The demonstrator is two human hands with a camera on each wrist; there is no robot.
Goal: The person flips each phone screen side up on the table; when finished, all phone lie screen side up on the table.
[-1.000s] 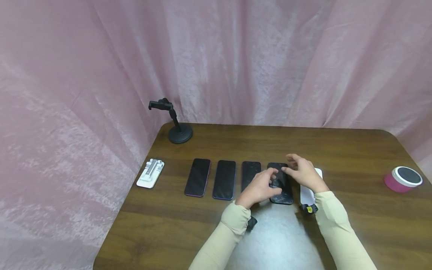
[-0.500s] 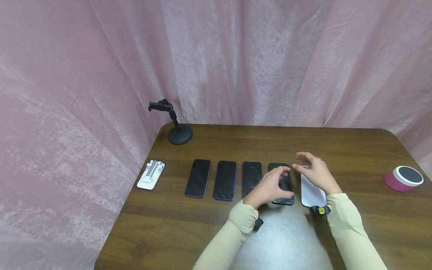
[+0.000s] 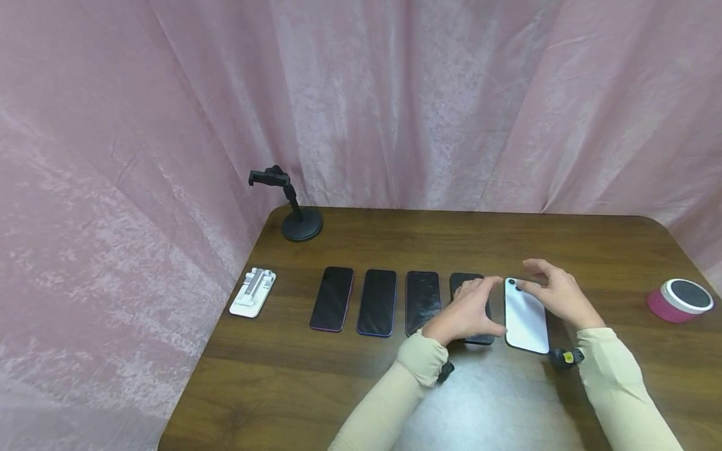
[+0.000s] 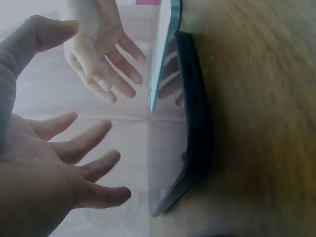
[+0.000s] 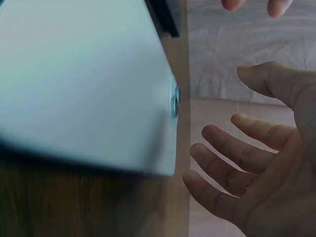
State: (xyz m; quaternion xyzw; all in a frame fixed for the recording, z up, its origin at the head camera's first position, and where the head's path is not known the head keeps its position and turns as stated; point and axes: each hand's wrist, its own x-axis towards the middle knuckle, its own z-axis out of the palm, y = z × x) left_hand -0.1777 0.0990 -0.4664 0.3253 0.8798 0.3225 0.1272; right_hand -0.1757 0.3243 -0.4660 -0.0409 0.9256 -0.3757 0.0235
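My left hand (image 3: pixel 468 313) hovers over a black phone (image 3: pixel 460 281), thumb and fingers spread and nothing held. In the left wrist view that phone (image 4: pixel 196 123) lies flat beside the hand (image 4: pixel 54 168), apart from it. My right hand (image 3: pixel 558 297) is held above the upper right part of a white-backed phone (image 3: pixel 526 322), which lies camera side up. The right wrist view has the phone's pale back (image 5: pixel 89 89) and camera bump below the hand (image 5: pixel 261 168), whose fingers are spread and do not touch it.
To the left lie more dark phones in a row: one scuffed (image 3: pixel 422 297), one blue-edged (image 3: pixel 376 304), one purple-edged (image 3: pixel 331 299). A white folding stand (image 3: pixel 252 292) and a black phone holder (image 3: pixel 301 223) are at far left. A pink-and-white round container (image 3: pixel 679 300) stands far right.
Both hands have moved rightward, from over the black phone towards the white one. The white phone, partly covered by the right arm before, is now almost fully visible. The phones stay in place.
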